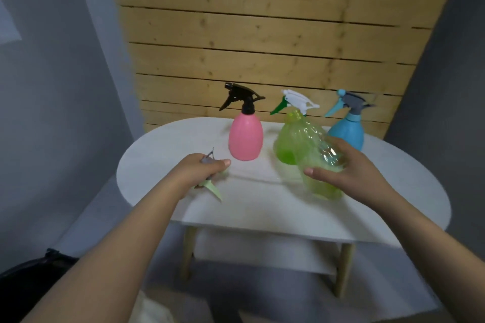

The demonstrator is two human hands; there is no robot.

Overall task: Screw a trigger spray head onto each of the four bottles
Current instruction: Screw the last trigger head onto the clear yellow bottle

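Observation:
My left hand grips a grey and pale green trigger spray head just above the white table; its dip tube trails right, blurred. My right hand holds a headless clear green bottle, tilted towards me. Behind stand a pink bottle with a black head, a green bottle with a white and green head, and a blue bottle with a grey and blue head.
A wooden plank wall rises right behind the table. Below the top, a lower shelf sits between the wooden legs. A dark object lies on the floor at lower left.

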